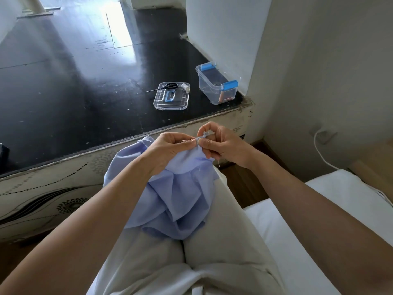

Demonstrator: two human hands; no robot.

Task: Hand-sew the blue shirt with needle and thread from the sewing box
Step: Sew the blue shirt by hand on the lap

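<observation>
Head view: person seated, both forearms reaching forward over the lap, light trousers on the legs. The blue shirt is bunched on the lap and thighs, its upper edge lifted up to the hands, just in front of the worktop edge. Left hand has its fingers curled, with thumb and forefinger tips pinching the needle. The needle is thin and lies roughly level, its tip pointing at the shirt edge. Right hand is also curled tight, thumb and forefinger pinching the raised shirt edge, the other fingers folded below. The two hands are almost touching at the fabric. A short loose end of thread dangles under the right hand; I cannot tell how it runs to the needle.

On the dark worktop, well apart from the hands, the clear sewing box with blue latches stands open near the wall corner, small items in its near end. Its clear lid lies flat just beside it on the left. Scissors rest on the lid's far edge, blades poking off to the left, and a white spool sits at the lid's far right corner. White bed on the right, white cable by the wall
</observation>
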